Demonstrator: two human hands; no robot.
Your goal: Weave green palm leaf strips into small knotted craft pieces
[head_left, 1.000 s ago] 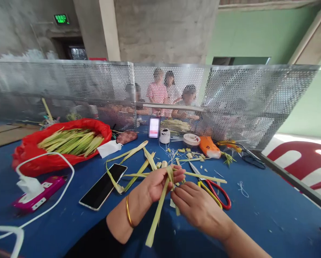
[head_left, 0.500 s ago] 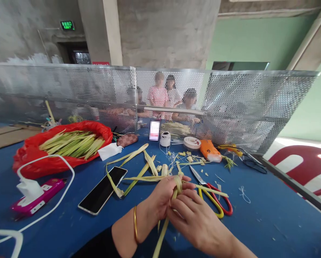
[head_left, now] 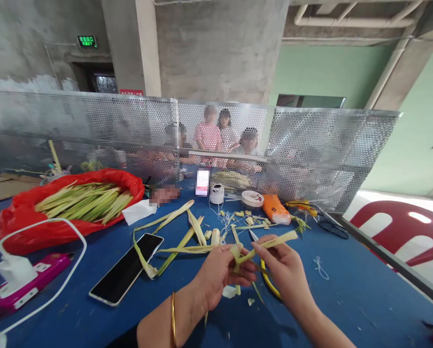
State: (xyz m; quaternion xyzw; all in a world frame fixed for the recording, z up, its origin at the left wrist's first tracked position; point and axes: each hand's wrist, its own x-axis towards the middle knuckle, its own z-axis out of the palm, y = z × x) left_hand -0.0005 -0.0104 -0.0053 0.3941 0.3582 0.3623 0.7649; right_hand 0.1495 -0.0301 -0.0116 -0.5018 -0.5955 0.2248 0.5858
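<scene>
My left hand [head_left: 219, 275], with a gold bangle at the wrist, is closed around a folded pale-green leaf strip [head_left: 237, 265]. My right hand [head_left: 287, 273] pinches a long flat end of the strip [head_left: 285, 238] between thumb and fingers, and that end points to the right. Under my right hand lie scissors, mostly hidden; part of the yellow handle [head_left: 271, 284] and a blade tip [head_left: 253, 235] show. More loose leaf strips [head_left: 183, 249] lie on the blue table just left of my hands. White thread [head_left: 227, 221] and cut scraps are scattered beyond them.
On the left, a red bag [head_left: 13, 232] holds many leaf strips. Near it are a phone [head_left: 125, 270] and a purple power strip [head_left: 45, 278] with a white cable. A thread spool [head_left: 216, 194], tape roll [head_left: 252, 199] and orange packet [head_left: 275, 209] stand before the perforated metal screen [head_left: 310, 154]. People sit and stand behind it.
My right hand has moved right and up, away from my left hand, bringing the strip's end from below round to the right. The view has shifted slightly.
</scene>
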